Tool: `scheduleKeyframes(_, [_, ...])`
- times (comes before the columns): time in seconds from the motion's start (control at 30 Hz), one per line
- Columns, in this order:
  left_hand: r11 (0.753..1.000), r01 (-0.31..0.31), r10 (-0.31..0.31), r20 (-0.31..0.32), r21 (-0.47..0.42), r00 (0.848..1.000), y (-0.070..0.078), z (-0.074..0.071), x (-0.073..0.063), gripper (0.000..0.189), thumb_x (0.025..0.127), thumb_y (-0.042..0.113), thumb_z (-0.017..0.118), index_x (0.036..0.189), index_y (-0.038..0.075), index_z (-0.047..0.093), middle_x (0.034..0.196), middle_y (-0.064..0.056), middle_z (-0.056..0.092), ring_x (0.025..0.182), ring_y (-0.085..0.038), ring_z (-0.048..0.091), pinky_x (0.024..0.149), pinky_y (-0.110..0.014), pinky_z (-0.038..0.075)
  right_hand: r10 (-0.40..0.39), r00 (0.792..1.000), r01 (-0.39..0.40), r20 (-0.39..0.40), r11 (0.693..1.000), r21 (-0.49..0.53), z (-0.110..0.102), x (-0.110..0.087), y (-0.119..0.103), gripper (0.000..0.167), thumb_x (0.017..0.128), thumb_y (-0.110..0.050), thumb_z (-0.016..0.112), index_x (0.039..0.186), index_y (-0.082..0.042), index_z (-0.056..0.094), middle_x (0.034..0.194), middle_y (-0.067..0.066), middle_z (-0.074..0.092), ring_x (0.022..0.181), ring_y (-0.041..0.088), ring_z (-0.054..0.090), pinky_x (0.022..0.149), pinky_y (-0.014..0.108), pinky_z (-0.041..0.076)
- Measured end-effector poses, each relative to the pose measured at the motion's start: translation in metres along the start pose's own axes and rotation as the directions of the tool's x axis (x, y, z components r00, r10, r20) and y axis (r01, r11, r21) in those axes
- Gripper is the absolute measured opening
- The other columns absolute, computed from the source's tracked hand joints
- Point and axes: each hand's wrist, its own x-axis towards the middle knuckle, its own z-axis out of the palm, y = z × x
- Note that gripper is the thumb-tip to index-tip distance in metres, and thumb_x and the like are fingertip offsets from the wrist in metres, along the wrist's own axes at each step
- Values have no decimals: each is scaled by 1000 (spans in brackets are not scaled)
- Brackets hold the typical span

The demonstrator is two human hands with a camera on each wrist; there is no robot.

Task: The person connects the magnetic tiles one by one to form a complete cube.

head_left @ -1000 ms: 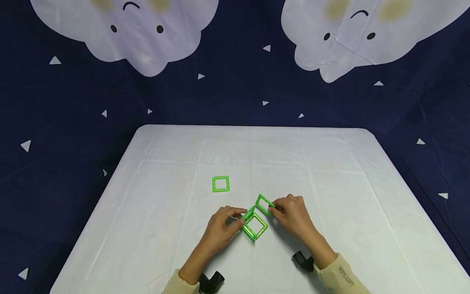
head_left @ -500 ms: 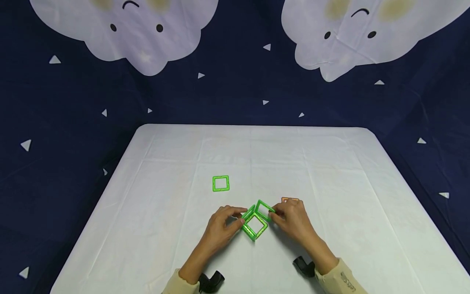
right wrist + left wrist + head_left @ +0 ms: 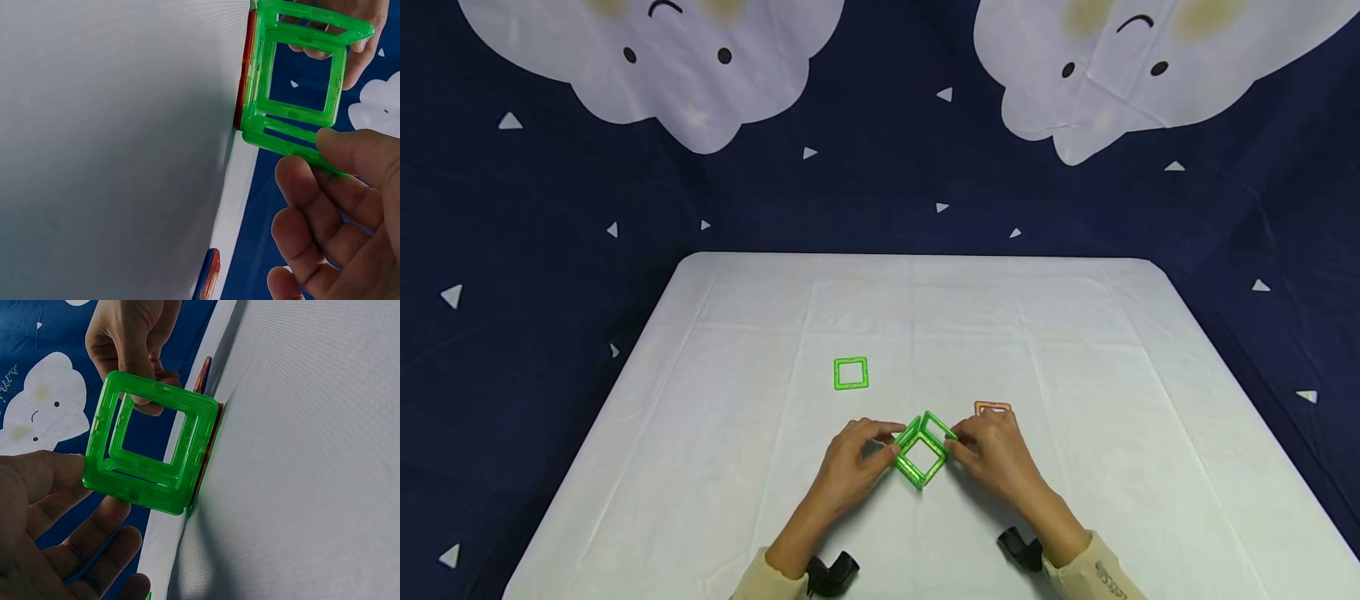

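Green square magnetic tiles (image 3: 909, 476) stand joined at their edges as an open box-like shape near the front middle of the table. My left hand (image 3: 853, 462) pinches the left upright tile between thumb and fingers. On the other side, my right hand (image 3: 996, 446) pinches another upright green tile (image 3: 281, 145) by its outer edge, its inner edge right at the others. A red tile (image 3: 245, 75) shows edge-on beneath the green ones in the right wrist view. In the left wrist view, one green tile frame (image 3: 99, 434) faces the camera and overlaps those behind.
A loose green square tile (image 3: 851, 386) lies flat on the white tabletop (image 3: 760, 367), farther back and to the left. Just beyond my right hand an orange tile (image 3: 992, 405) is partly hidden. A dark blue cloud-print cloth (image 3: 880, 200) hangs behind the table.
My right hand has brought its green tile down and leftward, closing the gap to the joined tiles. The orange tile has come into view behind that hand. My left hand stays in place.
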Motion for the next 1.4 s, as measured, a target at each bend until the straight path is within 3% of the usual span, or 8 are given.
scheduleKeyframes(0.37, [1000,-2,2,-10,4,1000,1,0,0,24,83,16,70,106,21,71,86,8,68,82,-13,56,75,-25,43,-28,1000,28,-6,999,-39,-1,0,-5,17,63,-17,85,71,-15,70,64,-8,64,66,8,52,76,35,39])
scheduleKeyframes(0.7, [1000,9,-9,0,14,1000,2,0,-1,23,84,16,69,107,18,71,85,6,67,83,-19,57,74,-26,43,-26,999,27,22,998,-49,-2,0,-6,15,67,-19,83,73,-16,70,65,-9,62,68,9,52,76,34,37])
scheduleKeyframes(1.07, [1000,11,-11,17,-6,1000,2,0,0,24,84,16,69,108,19,70,85,8,66,83,-20,56,72,-26,42,-104,994,105,14,986,-126,-2,4,-4,13,70,-21,82,75,-15,72,66,-8,63,79,18,61,84,42,40])
scheduleKeyframes(1.4, [1000,11,-10,40,-14,999,0,-2,1,25,84,17,70,109,20,69,87,7,67,84,-19,57,73,-25,41,-90,996,92,26,991,-98,-2,6,-4,13,71,-20,81,76,-15,71,66,-8,63,76,16,56,81,40,40])
